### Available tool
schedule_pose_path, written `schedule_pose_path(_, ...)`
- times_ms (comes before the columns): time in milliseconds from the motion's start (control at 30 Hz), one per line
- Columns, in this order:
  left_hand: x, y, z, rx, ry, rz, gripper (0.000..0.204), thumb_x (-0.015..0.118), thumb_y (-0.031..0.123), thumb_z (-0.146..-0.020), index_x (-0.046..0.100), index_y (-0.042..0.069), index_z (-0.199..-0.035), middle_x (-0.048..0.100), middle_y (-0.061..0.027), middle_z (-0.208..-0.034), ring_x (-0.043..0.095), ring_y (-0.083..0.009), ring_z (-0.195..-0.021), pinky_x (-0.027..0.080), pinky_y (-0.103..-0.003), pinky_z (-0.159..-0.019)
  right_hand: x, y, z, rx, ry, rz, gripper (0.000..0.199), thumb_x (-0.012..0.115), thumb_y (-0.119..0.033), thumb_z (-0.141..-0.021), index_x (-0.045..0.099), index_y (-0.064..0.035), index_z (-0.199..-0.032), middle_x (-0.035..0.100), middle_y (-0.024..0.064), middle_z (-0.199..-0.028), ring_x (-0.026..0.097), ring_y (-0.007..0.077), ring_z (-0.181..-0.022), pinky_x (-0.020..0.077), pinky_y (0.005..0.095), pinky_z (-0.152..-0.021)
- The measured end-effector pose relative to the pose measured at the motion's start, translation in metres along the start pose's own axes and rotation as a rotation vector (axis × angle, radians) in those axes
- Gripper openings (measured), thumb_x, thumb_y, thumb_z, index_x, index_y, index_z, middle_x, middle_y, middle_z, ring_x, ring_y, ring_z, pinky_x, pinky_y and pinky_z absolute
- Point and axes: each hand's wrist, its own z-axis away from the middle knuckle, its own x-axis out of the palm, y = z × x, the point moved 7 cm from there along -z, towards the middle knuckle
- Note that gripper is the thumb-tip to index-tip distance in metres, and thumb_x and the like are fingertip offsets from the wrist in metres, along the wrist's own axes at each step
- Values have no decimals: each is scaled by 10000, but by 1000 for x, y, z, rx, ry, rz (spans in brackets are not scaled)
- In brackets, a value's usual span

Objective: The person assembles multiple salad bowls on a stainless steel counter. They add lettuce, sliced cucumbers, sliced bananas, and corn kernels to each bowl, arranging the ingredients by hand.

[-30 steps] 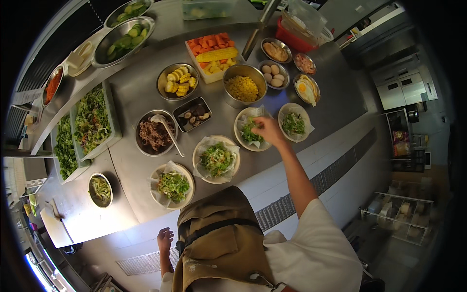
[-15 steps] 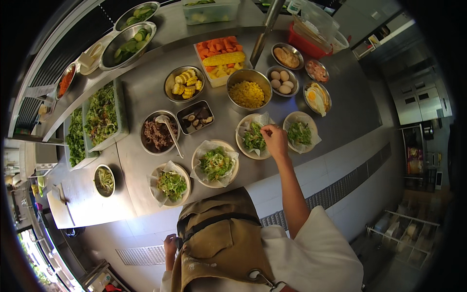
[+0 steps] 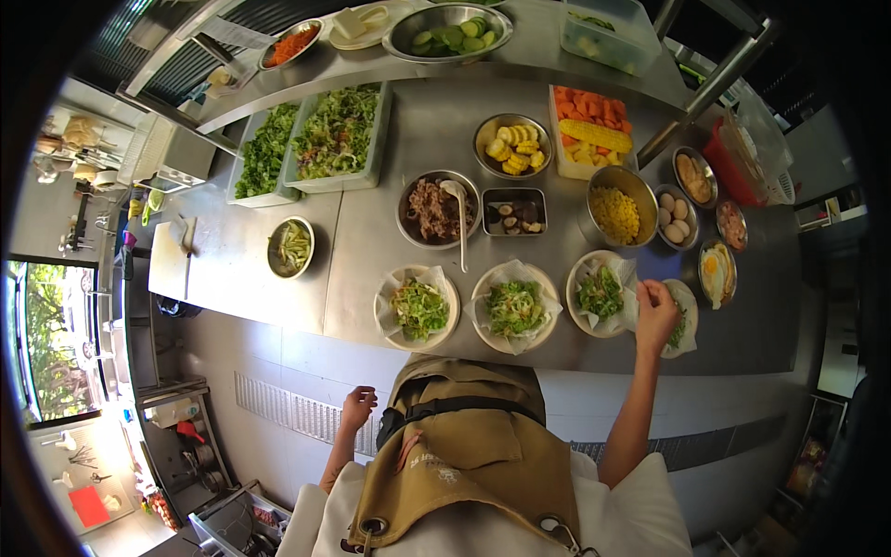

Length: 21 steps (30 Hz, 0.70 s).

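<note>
Steel counter (image 3: 371,269) carries a row of four paper-lined plates along its near edge, each with shredded green salad. The right hand (image 3: 655,314) hovers over the rightmost plate (image 3: 685,320), near the counter's near right corner, fingers curled together and pointing down at the greens; whether they pinch any leaves I cannot tell. Just beside it on the left sits the third plate (image 3: 601,293), then the second plate (image 3: 516,307) and the first plate (image 3: 418,307). Behind the row stand a bowl of corn kernels (image 3: 616,213), a bowl of cooked meat (image 3: 436,210) with a white spoon (image 3: 459,223) resting in it, and a small tray of mushrooms (image 3: 514,212). The left hand (image 3: 358,408) hangs below the counter's near edge, well apart from everything, loosely half curled and holding nothing.
</note>
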Motion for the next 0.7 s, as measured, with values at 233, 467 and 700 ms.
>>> schedule_pose_path(233,6,-10,23,7,-38,-46,303,643,230,-1004,695,22,-1218,766,-125,-997,745,-196,-846,569,-324,-706,-11,-15,1,-160,-2,87,243,705,-165,-983,755,0,-1155,727,182,-1194,704,323,-1065,544,438,-927)
schedule_pose_path(467,-10,-28,44,31,-129,-266,282,635,211,-1005,691,14,-1200,762,-130,-983,740,-188,-833,571,-315,-710,2,-1,-1,-40,59,217,230,715,-150,-984,768,-21,-1167,766,151,-1084,728,276,-960,567,397,-835)
schedule_pose_path(700,-34,-45,-30,-9,-191,-81,263,637,215,-1016,689,40,-1205,754,-102,-952,730,-166,-808,559,-307,-641,19,-6,8,-277,94,486,278,758,-150,-938,746,-12,-1179,738,142,-1148,699,313,-1072,553,427,-948)
